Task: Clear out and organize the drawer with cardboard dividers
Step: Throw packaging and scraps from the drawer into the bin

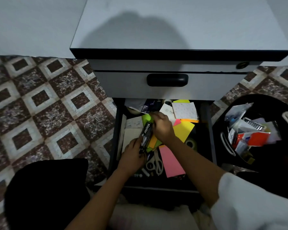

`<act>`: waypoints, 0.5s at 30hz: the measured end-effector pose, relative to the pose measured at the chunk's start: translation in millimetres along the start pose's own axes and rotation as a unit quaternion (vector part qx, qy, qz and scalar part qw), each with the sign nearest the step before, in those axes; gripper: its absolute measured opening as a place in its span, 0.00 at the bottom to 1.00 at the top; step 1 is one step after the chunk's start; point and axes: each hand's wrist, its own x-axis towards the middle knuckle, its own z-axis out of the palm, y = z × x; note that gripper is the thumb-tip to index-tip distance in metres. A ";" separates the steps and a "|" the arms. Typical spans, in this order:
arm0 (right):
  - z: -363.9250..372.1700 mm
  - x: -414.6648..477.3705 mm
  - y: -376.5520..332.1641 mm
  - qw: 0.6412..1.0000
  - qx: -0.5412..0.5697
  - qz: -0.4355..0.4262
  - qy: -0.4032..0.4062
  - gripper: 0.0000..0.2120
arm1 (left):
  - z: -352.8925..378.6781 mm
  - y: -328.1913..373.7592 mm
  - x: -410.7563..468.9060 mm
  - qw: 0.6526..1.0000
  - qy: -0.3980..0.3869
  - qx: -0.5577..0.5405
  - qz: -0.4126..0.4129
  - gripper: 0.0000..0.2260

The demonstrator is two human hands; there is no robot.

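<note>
The lower drawer (206, 146) of a grey cabinet stands pulled out, full of loose stationery. A long black box marked "stapler" (145, 136) lies tilted over the clutter. My left hand (134, 156) grips its near end. My right hand (162, 128) holds its far end with curled fingers. Around them lie yellow paper (184, 131), a pink sheet (170, 161), white scissors (155, 162), a white notepad (184, 110), a tape roll (190, 143) and white papers (131, 131). What lies under my hands is hidden.
A black basket (236, 107) with white handles stands on the floor to the right, holding boxes and packets. The shut upper drawer with its black handle (167, 80) overhangs the open one. A black cushion (45, 193) lies at the lower left on patterned floor tiles (48, 105).
</note>
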 end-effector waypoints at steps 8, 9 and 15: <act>8.4 46.8 -3.5 0.965 -0.231 -0.056 -0.114 0.34 | -3.6 0.4 -12.2 1.000 0.003 -0.016 0.004 0.27; 7.7 50.7 -5.6 0.961 -0.243 -0.051 -0.121 0.33 | -4.2 1.1 -12.5 1.000 0.011 -0.015 0.005 0.27; 2.6 46.7 -13.6 0.950 -0.298 -0.057 -0.073 0.27 | -15.8 10.5 -11.5 0.990 0.105 0.090 0.030 0.18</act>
